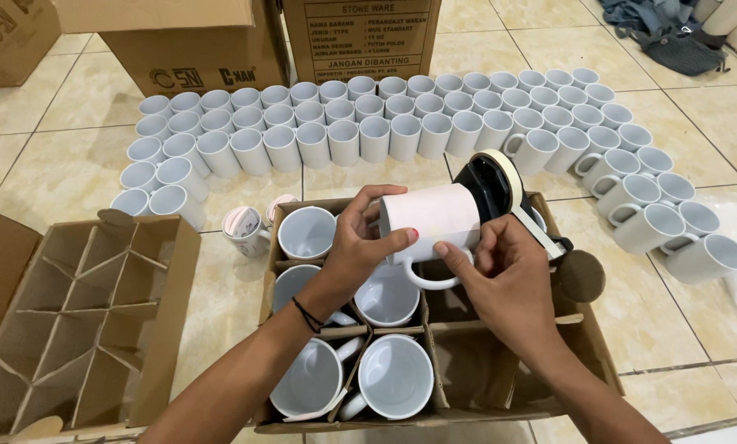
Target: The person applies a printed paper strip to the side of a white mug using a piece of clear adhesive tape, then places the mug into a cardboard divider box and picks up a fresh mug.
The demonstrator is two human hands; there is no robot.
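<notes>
- White mug point(428, 220), paper-wrapped, held on its side above the divided box point(467, 362).
- Left hand point(360, 242) grips the rim end; right hand point(500, 267) pinches paper beside the tape dispenser point(492, 182).
- Ceramic: judged rigid, breakable, slick; hold by the body.

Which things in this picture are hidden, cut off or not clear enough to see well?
All from the head view:
- Held mug: the left hand and right hand cover parts of its wrapped side; its far face is unseen.
- Tape dispenser: its lower part is behind the right hand.
- Divided box: the arms hide part of its compartments.
- Cloth pile: cut by the top edge.
- Empty divider box: cut by the left and bottom edges.
</notes>
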